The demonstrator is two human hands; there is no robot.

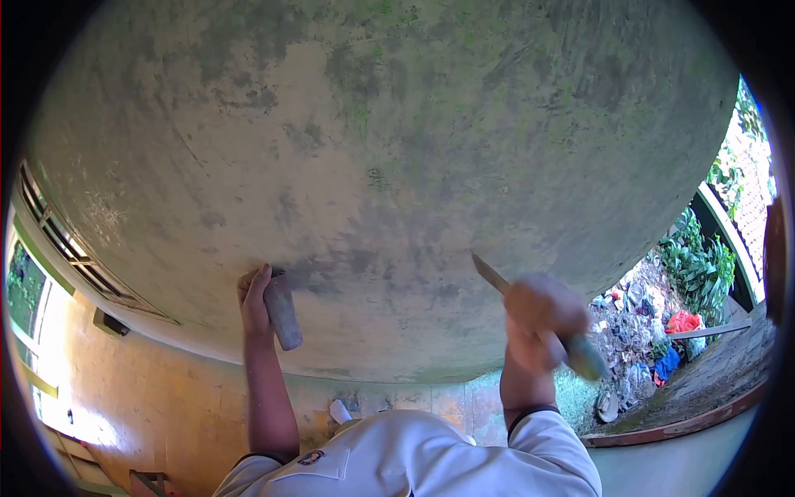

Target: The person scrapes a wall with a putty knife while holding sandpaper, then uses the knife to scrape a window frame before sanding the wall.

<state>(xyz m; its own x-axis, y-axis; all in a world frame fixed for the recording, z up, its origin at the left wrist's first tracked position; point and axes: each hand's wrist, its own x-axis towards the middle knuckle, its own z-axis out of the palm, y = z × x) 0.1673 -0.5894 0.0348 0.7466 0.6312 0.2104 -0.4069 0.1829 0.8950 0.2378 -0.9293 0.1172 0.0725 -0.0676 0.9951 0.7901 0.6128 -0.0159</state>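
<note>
My left hand [253, 300] is close to the wall at left of centre, its fingers closed round the upper end of a grey, tapered, block-like piece [285, 315]. What exactly this piece is, I cannot make out. My right hand [546, 315], smeared by motion, grips a knife-like scraper [490, 273] with a rounded green handle end sticking out below the fist. Its narrow blade slants up and left toward the wall; whether the tip touches cannot be told. The plastered wall [397, 190] fills the view ahead, patchy in grey, beige and green.
A barred window [79, 257] is set in the wall at left. Tiled floor [199, 389] lies below, with a small white object [339, 412] near my body. At right, beyond a low ledge [679, 437], are littered rubbish [638, 331] and green plants [700, 261].
</note>
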